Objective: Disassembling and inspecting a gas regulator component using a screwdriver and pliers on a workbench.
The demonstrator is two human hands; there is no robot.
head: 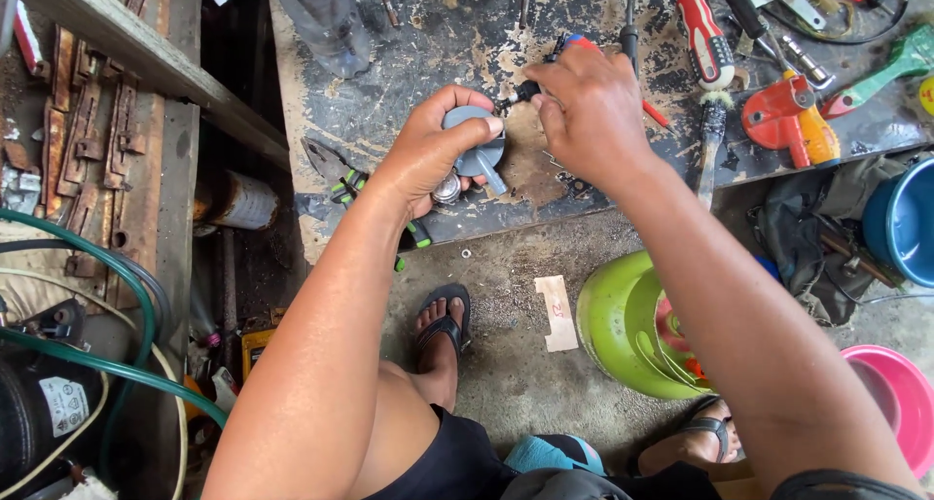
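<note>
Grey round part (474, 140) sits gripped in the left hand (433, 150). The right hand (589, 111) pinches a small screwdriver (525, 93) shut; its tip should stay straight and steady.

I see a workshop. The old workbench (457, 33) is dirty and scratched, with screwdrivers (702, 38) and pliers (336, 169) on it. A green gas tank (623, 330) stands on the floor.

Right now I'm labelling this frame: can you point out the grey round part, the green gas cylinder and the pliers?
grey round part (469, 123): head view, on its flat top face.
green gas cylinder (613, 315): head view, on its left side wall.
pliers (326, 160): head view, on the dark metal jaws.
</note>
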